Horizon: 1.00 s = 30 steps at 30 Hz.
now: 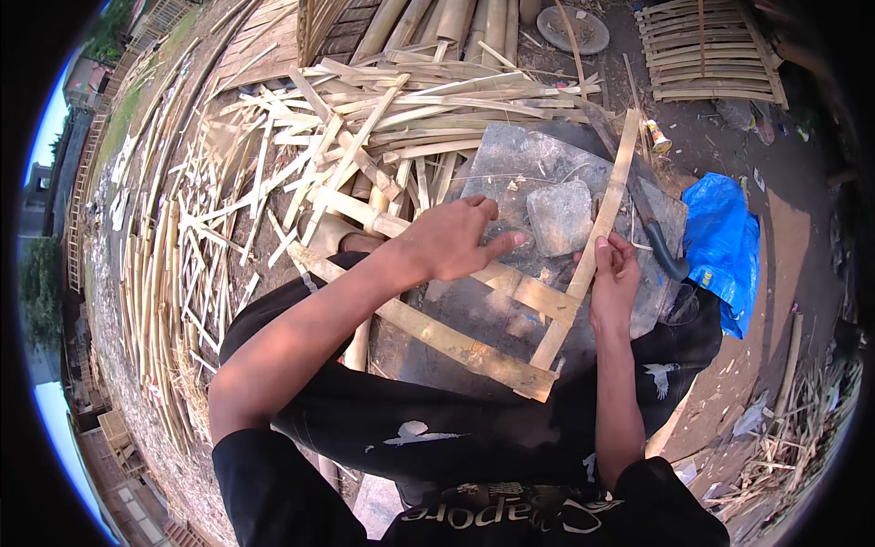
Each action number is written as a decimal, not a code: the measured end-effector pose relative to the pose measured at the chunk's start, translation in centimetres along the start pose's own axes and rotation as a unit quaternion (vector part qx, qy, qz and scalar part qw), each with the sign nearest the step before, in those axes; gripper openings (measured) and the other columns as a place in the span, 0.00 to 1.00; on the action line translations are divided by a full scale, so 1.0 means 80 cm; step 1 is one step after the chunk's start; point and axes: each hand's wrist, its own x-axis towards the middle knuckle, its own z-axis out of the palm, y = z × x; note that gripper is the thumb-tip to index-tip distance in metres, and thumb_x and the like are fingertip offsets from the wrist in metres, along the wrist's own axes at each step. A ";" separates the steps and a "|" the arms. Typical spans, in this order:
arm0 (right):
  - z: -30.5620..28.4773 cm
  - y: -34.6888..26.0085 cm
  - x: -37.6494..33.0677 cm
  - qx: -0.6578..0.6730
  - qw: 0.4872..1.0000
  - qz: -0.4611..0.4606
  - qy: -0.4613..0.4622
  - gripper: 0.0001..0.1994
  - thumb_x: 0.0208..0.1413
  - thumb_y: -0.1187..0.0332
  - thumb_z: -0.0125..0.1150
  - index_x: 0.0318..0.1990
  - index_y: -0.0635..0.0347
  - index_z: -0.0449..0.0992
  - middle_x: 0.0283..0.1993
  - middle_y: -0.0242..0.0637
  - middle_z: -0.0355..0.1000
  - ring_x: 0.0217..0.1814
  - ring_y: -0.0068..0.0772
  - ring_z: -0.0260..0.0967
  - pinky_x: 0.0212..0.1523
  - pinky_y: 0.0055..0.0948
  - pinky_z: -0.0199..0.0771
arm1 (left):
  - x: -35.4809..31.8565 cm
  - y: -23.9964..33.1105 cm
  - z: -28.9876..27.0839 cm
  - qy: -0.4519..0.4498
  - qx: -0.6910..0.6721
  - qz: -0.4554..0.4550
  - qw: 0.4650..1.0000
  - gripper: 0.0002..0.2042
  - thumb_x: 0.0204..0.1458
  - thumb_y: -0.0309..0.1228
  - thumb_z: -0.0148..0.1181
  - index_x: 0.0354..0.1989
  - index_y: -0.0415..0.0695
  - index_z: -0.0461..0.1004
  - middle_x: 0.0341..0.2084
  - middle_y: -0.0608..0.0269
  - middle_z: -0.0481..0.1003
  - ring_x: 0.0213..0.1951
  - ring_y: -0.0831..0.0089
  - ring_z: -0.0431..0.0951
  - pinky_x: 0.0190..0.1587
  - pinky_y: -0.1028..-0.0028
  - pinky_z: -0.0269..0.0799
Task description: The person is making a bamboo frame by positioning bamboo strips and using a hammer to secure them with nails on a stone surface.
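My right hand (615, 284) grips a flat bamboo slat (603, 223) between thumb and fingers. This slat stands away from me, its near part crossing two other bamboo strips. Of those, the nearer strip (447, 346) lies over my knees, and the farther strip (524, 289) runs parallel to it, passing beneath my left hand. Above that farther strip is my left hand (458, 239), thumb stretched out and fingers partly bent, with nothing seen in it. A grey stone block (560, 217) sits between my hands on a flat grey slab (510, 164).
A large knife with a dark handle (670, 260) lies right of the slat. Beside it is a blue plastic sheet (722, 246). Split bamboo (428, 105) is heaped ahead and left. Farther off are a slatted bamboo panel (711, 50) and a round basin (572, 32).
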 end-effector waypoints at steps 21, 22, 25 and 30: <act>-0.090 0.006 0.047 0.071 0.996 -0.045 0.007 0.13 0.66 0.68 0.60 0.53 0.67 0.72 0.43 0.42 0.75 0.34 0.32 0.79 0.32 0.29 0.83 | 0.011 -0.301 -0.003 0.060 -0.035 -0.315 0.946 0.24 0.45 0.38 0.71 0.50 0.38 0.78 0.40 0.48 0.82 0.43 0.59 0.82 0.48 0.65 0.75; -0.086 0.004 0.046 0.065 0.997 -0.043 0.002 0.13 0.67 0.68 0.59 0.53 0.67 0.72 0.43 0.41 0.76 0.35 0.31 0.79 0.33 0.28 0.83 | 0.003 -0.309 -0.013 0.067 -0.030 -0.317 0.946 0.24 0.46 0.37 0.70 0.50 0.37 0.78 0.39 0.48 0.82 0.43 0.59 0.82 0.48 0.64 0.75; -0.085 0.004 0.046 0.053 0.998 -0.046 -0.003 0.13 0.67 0.68 0.58 0.53 0.66 0.73 0.42 0.39 0.76 0.36 0.29 0.79 0.35 0.28 0.83 | -0.005 -0.294 -0.024 0.080 0.028 -0.323 0.942 0.21 0.47 0.35 0.66 0.49 0.37 0.78 0.39 0.46 0.82 0.43 0.56 0.82 0.49 0.62 0.74; -0.094 0.002 0.050 0.024 0.998 -0.055 0.005 0.13 0.67 0.67 0.58 0.53 0.66 0.73 0.42 0.39 0.76 0.36 0.29 0.79 0.35 0.28 0.83 | -0.008 -0.276 -0.025 0.076 0.017 -0.337 0.938 0.22 0.47 0.37 0.65 0.49 0.37 0.78 0.41 0.41 0.81 0.46 0.51 0.81 0.51 0.59 0.73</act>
